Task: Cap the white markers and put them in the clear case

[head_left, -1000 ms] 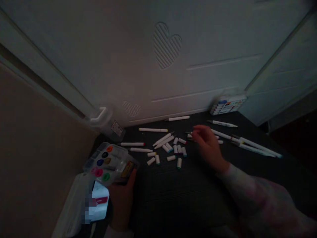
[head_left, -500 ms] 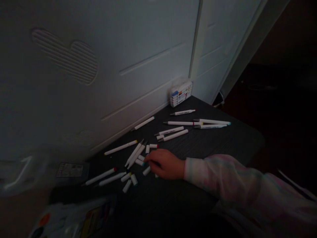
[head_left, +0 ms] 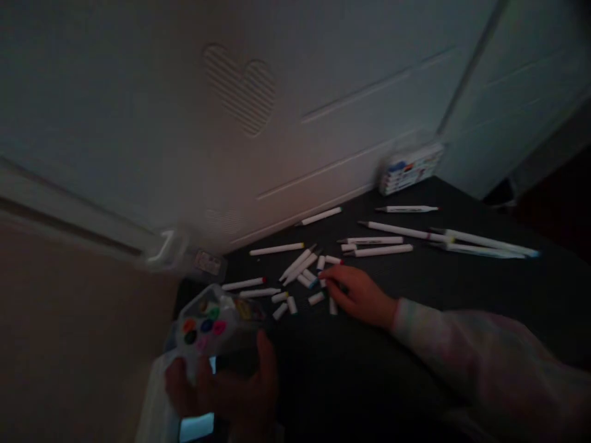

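Note:
My right hand [head_left: 357, 292], in a pale checked sleeve, rests over the dark table with its fingers curled together. Its fingertips pinch at a small white marker cap, though part of it is hidden. More loose caps [head_left: 316, 299] lie just left of it, beside two crossed uncapped markers [head_left: 300, 266]. At the lower left, my left hand [head_left: 226, 384] is dim and blurred, thumb and fingers spread. Just beyond it stands a clear plastic case [head_left: 252, 307] showing several coloured marker ends; whether the hand touches the case is unclear.
Several white markers [head_left: 383, 251] lie scattered across the dark table [head_left: 369, 369]. A boxed marker set [head_left: 410, 167] stands against the white panel [head_left: 323, 74] at the back. A clear plastic lid or case [head_left: 168, 249] lies at the left. Below it is a whitish surface [head_left: 157, 400].
My view has swung left and down. My left hand has come into view at the lower left by the clear case. My right hand stays among the caps.

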### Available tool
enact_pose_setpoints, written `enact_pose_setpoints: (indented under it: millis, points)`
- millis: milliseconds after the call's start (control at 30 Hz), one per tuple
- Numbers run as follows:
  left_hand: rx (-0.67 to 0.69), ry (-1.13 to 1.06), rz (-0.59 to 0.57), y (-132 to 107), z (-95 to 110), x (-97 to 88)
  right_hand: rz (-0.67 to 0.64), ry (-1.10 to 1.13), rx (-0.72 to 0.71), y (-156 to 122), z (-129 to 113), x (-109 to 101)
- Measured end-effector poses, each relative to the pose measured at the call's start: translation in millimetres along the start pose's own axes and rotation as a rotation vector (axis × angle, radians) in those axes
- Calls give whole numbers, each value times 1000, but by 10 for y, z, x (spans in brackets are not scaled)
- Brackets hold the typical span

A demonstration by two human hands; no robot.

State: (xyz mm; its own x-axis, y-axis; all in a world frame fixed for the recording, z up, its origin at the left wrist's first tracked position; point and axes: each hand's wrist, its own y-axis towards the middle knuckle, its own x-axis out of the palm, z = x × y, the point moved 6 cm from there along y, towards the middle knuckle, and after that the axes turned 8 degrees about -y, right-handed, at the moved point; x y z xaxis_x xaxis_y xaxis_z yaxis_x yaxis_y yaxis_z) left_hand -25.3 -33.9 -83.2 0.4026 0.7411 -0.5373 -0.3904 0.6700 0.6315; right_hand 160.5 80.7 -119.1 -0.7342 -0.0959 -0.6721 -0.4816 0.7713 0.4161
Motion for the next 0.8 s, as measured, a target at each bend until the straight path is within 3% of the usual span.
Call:
enact_pose_setpoints:
  millis: [67,167,333,600,700,800]
  points:
    - [179,238,153,-27,100,-151,-17,6,6,-7,16,28]
    - [272,391,225,-74,174,-239,-54,4,12,-16,34,69]
    - [179,343,249,-45,116,-315,-52,-12,64,-24,65,61]
    - [48,298,218,95,-149,-311,-18,-31,56,-13,55,38]
    - [40,259,206,178,-228,-362,-20,-42,58,-19,65,40]
    - [-55,128,182,274,-395,-449,-22,-37,42,-24,66,46]
